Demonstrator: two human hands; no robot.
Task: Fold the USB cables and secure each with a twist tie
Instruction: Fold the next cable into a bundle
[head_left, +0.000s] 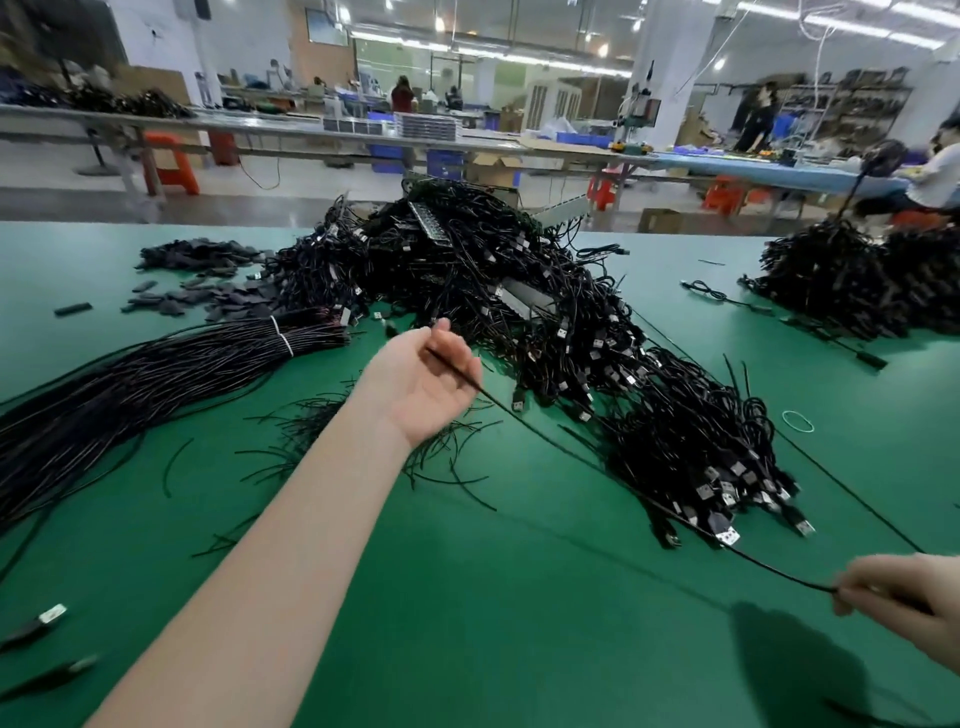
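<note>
A single black USB cable (550, 436) is stretched taut between my two hands above the green table (467, 597). My left hand (426, 379) is extended far forward, palm up, with the cable running across the fingers near the big heap. My right hand (904, 597) at the lower right pinches the cable's other part. A large tangled heap of black USB cables (519, 312) fills the middle of the table. Loose black twist ties (322, 431) lie scattered under my left forearm.
A banded bundle of long black cables (156, 374) lies at the left. Small black flat parts (208, 275) are spread at the far left. Another cable heap (852, 280) sits at the far right, a rubber band (798, 421) near it. People work at benches behind.
</note>
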